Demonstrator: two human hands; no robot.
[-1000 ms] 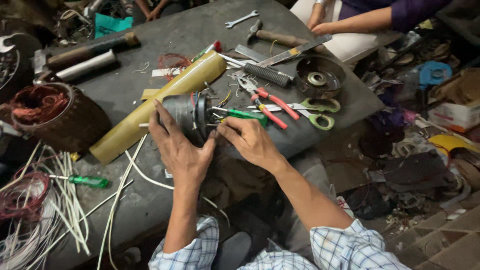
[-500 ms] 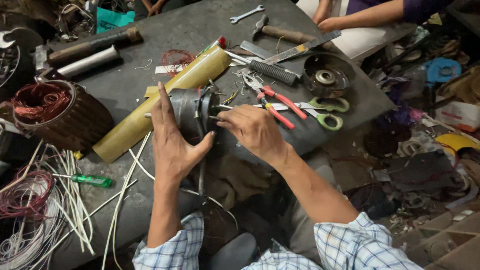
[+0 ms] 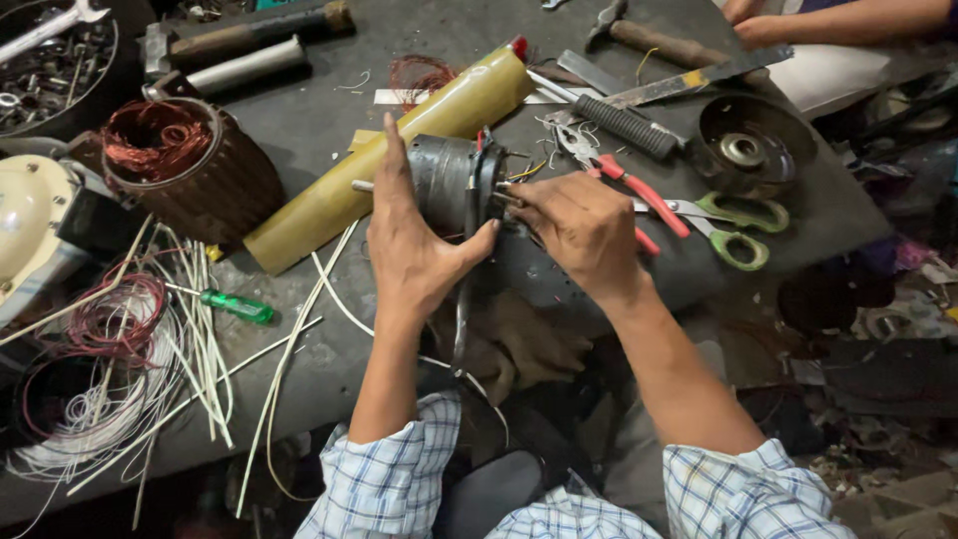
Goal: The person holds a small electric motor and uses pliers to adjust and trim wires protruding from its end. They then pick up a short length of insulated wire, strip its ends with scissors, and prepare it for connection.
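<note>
Hands meet over a dark cylindrical motor part (image 3: 447,182) that sits near the middle of the grey workbench (image 3: 329,120). The left hand (image 3: 414,245) lies flat against the part's near side, forefinger stretched up along it toward twelve o'clock and thumb spread to three o'clock, bracing rather than wrapping it. The right hand (image 3: 579,230) comes in from four o'clock, fingers curled closed and pinching at the part's right-hand rim; what sits between the fingertips is too small to tell. At ten o'clock from the part a long yellow roll (image 3: 399,150) lies slantwise, touching or just behind it. At three o'clock lie red-handled pliers (image 3: 639,195) and green-handled scissors (image 3: 733,225), with a round dark cover (image 3: 748,150) beyond them at two o'clock. Far off at nine o'clock stands a ribbed stator with copper windings (image 3: 185,165); a green screwdriver (image 3: 235,306) and loose white wires (image 3: 190,329) lie at eight o'clock. Another person's arm (image 3: 848,20) reaches in at one o'clock.
</note>
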